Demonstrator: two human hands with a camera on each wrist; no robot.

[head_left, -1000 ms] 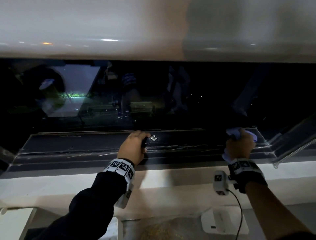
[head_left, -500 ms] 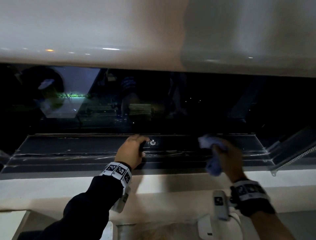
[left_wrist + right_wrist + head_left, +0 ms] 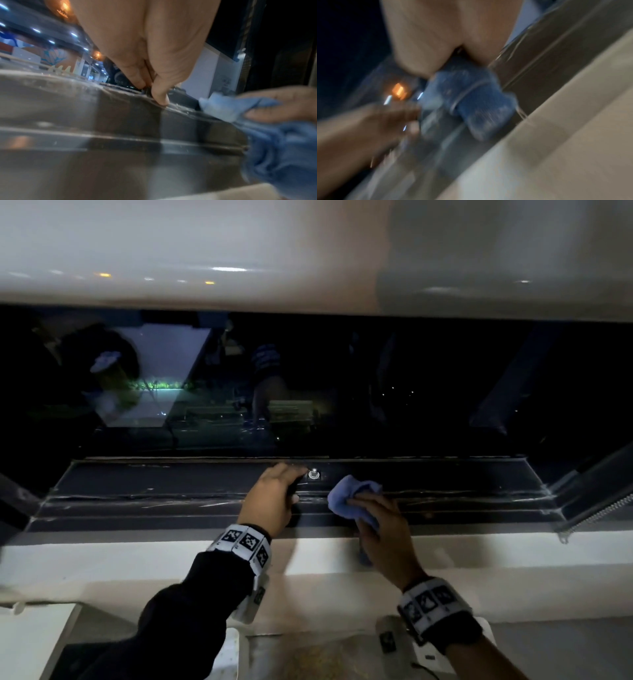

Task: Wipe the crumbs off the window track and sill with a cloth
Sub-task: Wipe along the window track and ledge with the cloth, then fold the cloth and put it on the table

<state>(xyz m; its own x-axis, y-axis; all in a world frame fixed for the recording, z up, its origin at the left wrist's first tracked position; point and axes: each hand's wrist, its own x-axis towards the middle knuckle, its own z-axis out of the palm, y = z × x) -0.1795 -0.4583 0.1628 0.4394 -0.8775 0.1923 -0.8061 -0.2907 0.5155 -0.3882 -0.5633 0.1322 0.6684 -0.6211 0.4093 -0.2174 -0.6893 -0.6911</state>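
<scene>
Two hands are in view: the left hand [image 3: 270, 501] and the right hand [image 3: 383, 529]. One blue cloth [image 3: 352, 496] sits under the right hand's fingers. One dark window track [image 3: 137, 494] runs out to both sides of the hands, and one pale sill [image 3: 137, 559] lies just nearer than them. One round metal fitting [image 3: 313, 474] shows between the two hands. Two marker-printed wristbands show, one behind each hand. Crumbs are too small to count.
</scene>
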